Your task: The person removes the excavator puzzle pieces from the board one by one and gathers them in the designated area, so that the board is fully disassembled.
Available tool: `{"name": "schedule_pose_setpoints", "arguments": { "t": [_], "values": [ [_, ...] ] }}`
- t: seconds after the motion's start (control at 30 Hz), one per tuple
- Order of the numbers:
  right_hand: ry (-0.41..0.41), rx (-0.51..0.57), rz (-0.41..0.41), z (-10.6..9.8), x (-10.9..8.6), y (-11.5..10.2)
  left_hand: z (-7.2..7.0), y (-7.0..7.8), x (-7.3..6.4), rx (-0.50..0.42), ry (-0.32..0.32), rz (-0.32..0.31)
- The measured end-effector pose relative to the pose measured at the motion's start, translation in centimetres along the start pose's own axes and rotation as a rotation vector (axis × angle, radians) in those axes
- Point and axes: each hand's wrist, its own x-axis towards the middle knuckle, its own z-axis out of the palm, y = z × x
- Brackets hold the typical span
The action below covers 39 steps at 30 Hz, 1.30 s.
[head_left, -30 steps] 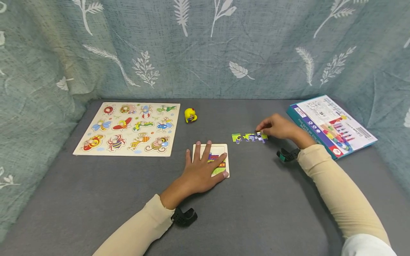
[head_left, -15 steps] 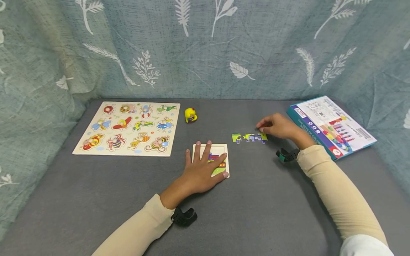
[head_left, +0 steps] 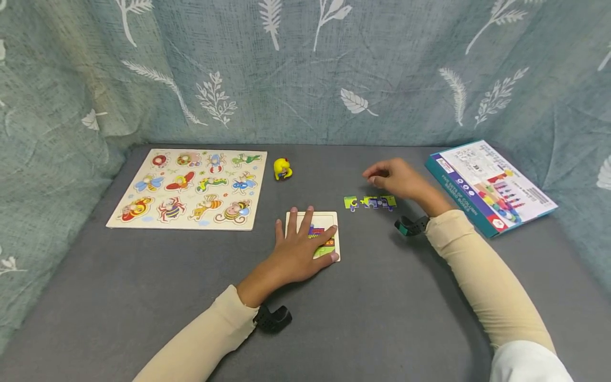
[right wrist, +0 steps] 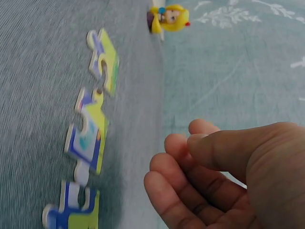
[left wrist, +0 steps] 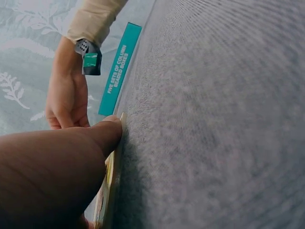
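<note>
My left hand [head_left: 293,254] lies with fingers spread on a small puzzle board [head_left: 338,233], covering much of its coloured picture. In the left wrist view its thumb [left wrist: 112,126] rests along the board's edge. Three yellow-green and purple jigsaw pieces lie in a row to the right of the board: a left piece [head_left: 350,201], a middle piece [right wrist: 86,143] and a right piece [right wrist: 71,217]. Just beyond the row hovers my right hand [head_left: 396,178]. Its fingers are loosely bent with nothing between them, as the right wrist view shows.
A large wooden insect puzzle [head_left: 188,188] lies at the left. Behind the small board stands a yellow toy figure [head_left: 282,169]. At the right is a teal and white box [head_left: 491,185]. A leaf-patterned curtain [head_left: 305,95] hangs along the table's back edge.
My right hand has set the right jigsaw piece down at the end of the row and let go. It has since moved up and left. My left hand stays on the board.
</note>
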Motion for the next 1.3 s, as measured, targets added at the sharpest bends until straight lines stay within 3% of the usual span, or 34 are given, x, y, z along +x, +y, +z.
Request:
{"name": "schedule_pose_setpoints", "arguments": {
  "t": [0.27,0.63,0.93,1.3],
  "values": [
    [0.003,-0.048,-0.051,1.1,0.5,-0.9,-0.2,0.0,0.3,-0.008,-0.008,0.017],
    [-0.072,0.076,-0.051,2.1,1.6,-2.5,-1.2,0.0,0.4,-0.015,-0.055,0.021],
    [-0.130,0.089,-0.043,2.9,1.9,-3.6,-2.5,-1.1,-0.7,0.015,-0.119,0.028],
    [-0.148,0.067,-0.087,4.3,2.6,-4.8,-2.5,-2.4,-1.6,-0.006,-0.171,0.016]
  ]
}}
